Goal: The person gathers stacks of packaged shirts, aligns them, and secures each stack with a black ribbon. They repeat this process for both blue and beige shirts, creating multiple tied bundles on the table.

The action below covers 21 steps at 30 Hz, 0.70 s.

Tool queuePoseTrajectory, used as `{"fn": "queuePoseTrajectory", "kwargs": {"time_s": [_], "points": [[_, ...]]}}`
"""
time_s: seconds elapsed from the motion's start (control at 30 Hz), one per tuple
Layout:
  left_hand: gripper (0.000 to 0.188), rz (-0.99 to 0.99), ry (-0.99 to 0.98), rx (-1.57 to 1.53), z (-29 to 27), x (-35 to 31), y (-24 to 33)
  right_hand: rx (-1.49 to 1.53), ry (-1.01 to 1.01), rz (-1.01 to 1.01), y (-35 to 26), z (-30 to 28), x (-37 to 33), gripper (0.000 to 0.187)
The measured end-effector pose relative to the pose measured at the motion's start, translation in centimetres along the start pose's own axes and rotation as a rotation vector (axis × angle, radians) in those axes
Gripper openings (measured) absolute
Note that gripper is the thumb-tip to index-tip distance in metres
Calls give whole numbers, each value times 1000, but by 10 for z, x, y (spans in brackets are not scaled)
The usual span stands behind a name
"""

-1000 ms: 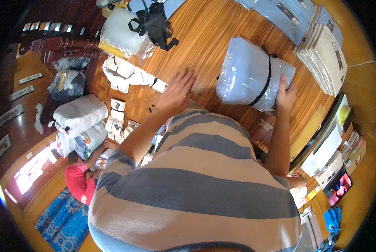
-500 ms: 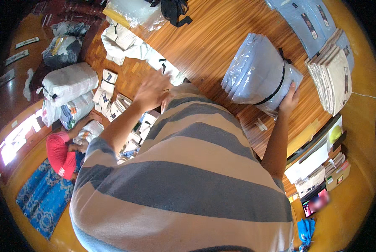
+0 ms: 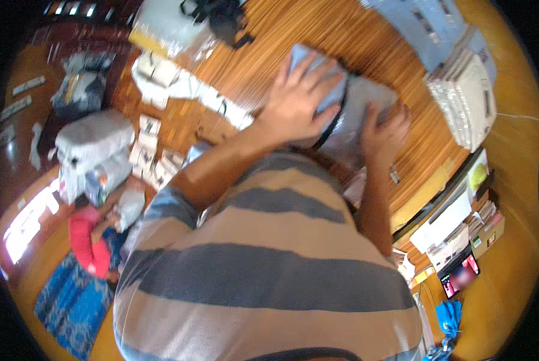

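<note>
A bundle of light-blue folded packs in clear plastic [image 3: 359, 99], bound with a black band [image 3: 337, 117], lies on the wooden table in front of me. My left hand [image 3: 299, 99] rests flat over the bundle's left part, fingers spread and pointing away from me. At its right end lies my right hand [image 3: 387, 132], with the fingers apart and bent a little over the plastic. Neither hand grips the bundle. Its underside is hidden.
Cream-coloured packs [image 3: 462, 99] are stacked at the table's right, by light-blue packs [image 3: 423, 30]. A plastic-wrapped parcel [image 3: 167, 27] and a black strapped item [image 3: 218, 21] sit at the far left. On the floor are white sacks [image 3: 95, 138] and a person in red [image 3: 87, 243].
My left hand has come from the left onto the bundle. The bundle has moved left and closer to me and is turned. My right hand has shifted left with it.
</note>
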<state>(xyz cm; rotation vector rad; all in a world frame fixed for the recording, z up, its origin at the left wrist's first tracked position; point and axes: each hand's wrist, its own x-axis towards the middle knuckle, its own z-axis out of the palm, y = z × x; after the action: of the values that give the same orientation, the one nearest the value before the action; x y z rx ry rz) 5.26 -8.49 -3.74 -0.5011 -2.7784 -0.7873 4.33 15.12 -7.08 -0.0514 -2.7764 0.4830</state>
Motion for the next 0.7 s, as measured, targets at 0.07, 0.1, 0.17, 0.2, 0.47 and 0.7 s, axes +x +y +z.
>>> {"fn": "queuePoseTrajectory", "kwargs": {"time_s": [0.07, 0.1, 0.17, 0.2, 0.47, 0.7], "points": [[68, -14, -65, 30, 21, 20, 6, 26, -92, -184, -24, -7, 9, 67], [70, -23, -119, 76, 24, 23, 3, 8, -184, -223, -27, -1, 8, 66], [72, -64, -201, 146, 28, 22, -6, 47, -300, -223, -22, 16, 0, 65], [73, -54, -208, 153, 29, 25, -8, 98, -310, -193, -18, 23, 2, 64], [75, -116, -288, 138, 46, 27, -13, 214, -357, -115, -11, 35, 0, 64], [83, -129, -391, 112, 47, 23, -14, 277, -404, -95, -6, 36, -8, 69]]}}
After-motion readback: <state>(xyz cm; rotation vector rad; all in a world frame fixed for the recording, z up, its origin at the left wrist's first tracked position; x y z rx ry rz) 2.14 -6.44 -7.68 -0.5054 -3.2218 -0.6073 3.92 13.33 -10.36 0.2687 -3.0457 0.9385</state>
